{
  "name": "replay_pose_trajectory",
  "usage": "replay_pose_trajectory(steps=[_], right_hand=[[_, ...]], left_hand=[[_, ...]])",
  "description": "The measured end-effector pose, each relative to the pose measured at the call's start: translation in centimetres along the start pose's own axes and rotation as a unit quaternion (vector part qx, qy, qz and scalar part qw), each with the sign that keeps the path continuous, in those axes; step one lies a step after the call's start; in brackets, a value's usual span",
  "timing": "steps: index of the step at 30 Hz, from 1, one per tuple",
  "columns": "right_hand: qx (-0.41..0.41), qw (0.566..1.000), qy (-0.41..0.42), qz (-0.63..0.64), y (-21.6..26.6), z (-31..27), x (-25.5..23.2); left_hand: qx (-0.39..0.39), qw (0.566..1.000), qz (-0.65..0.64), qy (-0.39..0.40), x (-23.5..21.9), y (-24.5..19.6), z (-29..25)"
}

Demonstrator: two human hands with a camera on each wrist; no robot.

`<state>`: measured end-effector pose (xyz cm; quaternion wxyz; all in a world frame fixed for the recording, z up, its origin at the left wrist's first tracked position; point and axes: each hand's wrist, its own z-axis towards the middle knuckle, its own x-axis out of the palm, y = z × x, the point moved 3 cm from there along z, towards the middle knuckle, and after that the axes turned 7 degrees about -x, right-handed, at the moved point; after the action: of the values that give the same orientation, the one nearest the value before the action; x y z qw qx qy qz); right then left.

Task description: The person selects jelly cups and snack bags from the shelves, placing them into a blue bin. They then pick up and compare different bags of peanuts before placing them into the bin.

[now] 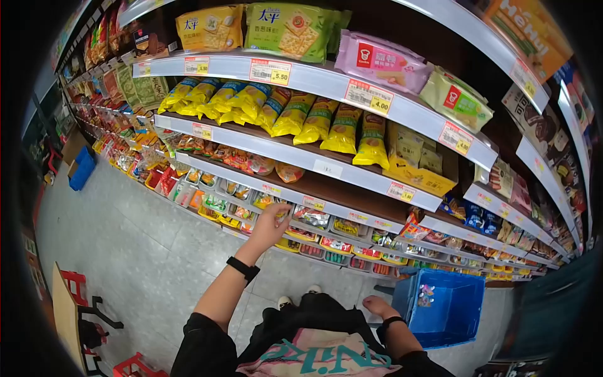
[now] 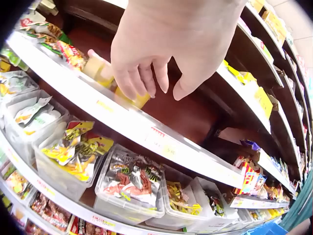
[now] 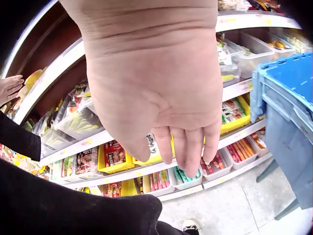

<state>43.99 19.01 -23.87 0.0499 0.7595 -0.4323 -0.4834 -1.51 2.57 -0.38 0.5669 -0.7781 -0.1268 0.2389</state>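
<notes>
My left hand (image 1: 269,227) reaches toward the lower shelves, fingers loosely bent. In the left wrist view the same hand (image 2: 168,44) hangs over a brown shelf, thumb apart from the fingers. A pale yellow pack (image 2: 99,69) and a brighter yellow item (image 2: 139,99) lie behind its fingertips; whether they touch cannot be told. Below are clear bins with snack packs (image 2: 129,178). My right hand (image 1: 380,306) is low beside the blue crate (image 1: 447,308). In the right wrist view this hand (image 3: 156,83) holds nothing, its fingers loosely extended.
Upper shelves carry biscuit packs (image 1: 289,31) and a row of yellow bags (image 1: 301,116). Price labels line the shelf edges. The blue crate is at the right on legs. A wooden table (image 1: 68,314) and red stools (image 1: 137,366) stand at the lower left.
</notes>
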Motion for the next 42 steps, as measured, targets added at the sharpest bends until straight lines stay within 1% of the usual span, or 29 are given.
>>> replay_pose_trajectory(steps=[1, 2, 3, 5, 6, 7, 9, 10, 12, 13, 14, 17, 18, 19, 21, 22, 23, 25, 27, 29, 30, 31, 33, 34, 35, 37, 39, 41, 42], right_hand=[[0.007, 1.0, -0.01, 0.002, 0.4, -0.3, -1.6], [0.013, 1.0, -0.02, 0.005, 0.7, -0.3, -3.5], [-0.015, 0.999, -0.018, 0.035, 5.0, 3.7, -0.8], [-0.01, 0.996, -0.07, 0.061, 4.7, 4.3, -3.9], [-0.011, 0.996, -0.065, 0.056, 4.7, 4.6, -5.5], [-0.016, 0.996, -0.067, 0.061, 5.9, 4.9, -6.9], [-0.013, 0.995, -0.069, 0.066, 7.9, 5.7, -9.0], [-0.014, 0.995, -0.072, 0.069, 7.6, 6.6, -9.0], [-0.055, 0.989, -0.084, 0.11, 7.7, 8.0, -9.3], [-0.053, 0.989, -0.084, 0.112, 7.7, 8.2, -9.5], [-0.065, 0.99, -0.079, 0.097, 7.8, 8.5, -9.8], [-0.077, 0.99, -0.077, 0.094, 8.3, 8.5, -11.6], [-0.079, 0.988, -0.079, 0.103, 8.3, 8.2, -11.8], [-0.076, 0.988, -0.078, 0.108, 8.1, 7.9, -11.9], [-0.085, 0.985, -0.094, 0.114, 7.7, 7.5, -12.6], [-0.085, 0.985, -0.097, 0.116, 7.6, 7.2, -12.7], [-0.074, 0.984, -0.102, 0.125, 7.4, 6.8, -12.8], [-0.064, 0.983, -0.111, 0.132, 6.5, 6.6, -12.6], [-0.04, 0.985, -0.111, 0.124, 5.6, 6.7, -11.8], [-0.037, 0.983, -0.117, 0.135, 5.0, 6.7, -11.2], [-0.034, 0.981, -0.121, 0.147, 4.8, 6.5, -10.8], [-0.029, 0.981, -0.124, 0.149, 4.5, 6.2, -10.3], [-0.004, 0.978, -0.14, 0.152, 4.7, 5.7, -10.3], [0.002, 0.977, -0.146, 0.153, 5.2, 5.3, -10.6], [0.015, 0.978, -0.153, 0.143, 5.6, 4.5, -10.8], [0.039, 0.977, -0.16, 0.133, 5.8, 3.6, -10.7], [0.028, 0.972, -0.179, 0.149, 5.4, 3.2, -10.1], [0.046, 0.971, -0.174, 0.154, 6.7, 2.7, -10.6], [0.057, 0.971, -0.17, 0.159, 7.5, 2.7, -11.0]], left_hand=[[0.095, 0.991, 0.066, -0.074, 0.5, -1.5, 0.4], [0.185, 0.962, 0.133, -0.149, 1.1, -3.0, 0.7], [0.178, 0.957, 0.173, -0.152, -2.5, -4.0, 0.7], [0.263, 0.893, 0.244, -0.272, -1.5, -6.5, 2.0], [0.245, 0.89, 0.271, -0.274, -1.2, -6.5, 3.3], [0.248, 0.887, 0.277, -0.274, -1.3, -6.6, 4.2], [0.175, 0.852, 0.353, -0.345, -1.6, -6.8, 6.3], [0.193, 0.832, 0.379, -0.356, -1.8, -6.6, 7.4], [0.177, 0.829, 0.404, -0.344, -2.1, -6.1, 9.1], [0.163, 0.823, 0.427, -0.336, -2.0, -6.4, 9.4], [0.123, 0.828, 0.435, -0.333, -2.1, -6.3, 10.0], [0.121, 0.834, 0.444, -0.304, -2.1, -5.9, 10.8], [0.114, 0.832, 0.438, -0.321, -1.9, -6.1, 10.7], [0.114, 0.832, 0.44, -0.317, -1.5, -6.2, 10.5], [0.098, 0.855, 0.423, -0.283, -1.0, -6.3, 10.5], [0.127, 0.863, 0.392, -0.293, -0.3, -6.4, 10.4], [0.131, 0.861, 0.394, -0.293, 0.4, -6.6, 10.4], [0.126, 0.9, 0.36, -0.214, 2.1, -7.4, 10.6], [0.144, 0.896, 0.366, -0.208, 4.1, -7.6, 11.0], [0.268, 0.876, 0.359, -0.18, 6.1, -7.0, 12.3], [0.232, 0.902, 0.337, -0.138, 6.8, -7.7, 12.3], [0.235, 0.903, 0.336, -0.133, 7.3, -7.9, 12.4], [0.247, 0.925, 0.27, -0.107, 7.8, -8.2, 12.6], [0.245, 0.937, 0.236, -0.082, 7.6, -8.8, 12.3], [0.258, 0.927, 0.263, -0.078, 7.2, -8.1, 12.7], [0.183, 0.931, 0.31, -0.053, 5.7, -7.5, 13.5], [0.213, 0.907, 0.337, -0.133, 3.1, -3.6, 16.0], [0.299, 0.898, 0.256, -0.197, 0.3, -2.6, 16.6], [0.292, 0.922, 0.188, -0.169, -0.3, -2.5, 18.2]])
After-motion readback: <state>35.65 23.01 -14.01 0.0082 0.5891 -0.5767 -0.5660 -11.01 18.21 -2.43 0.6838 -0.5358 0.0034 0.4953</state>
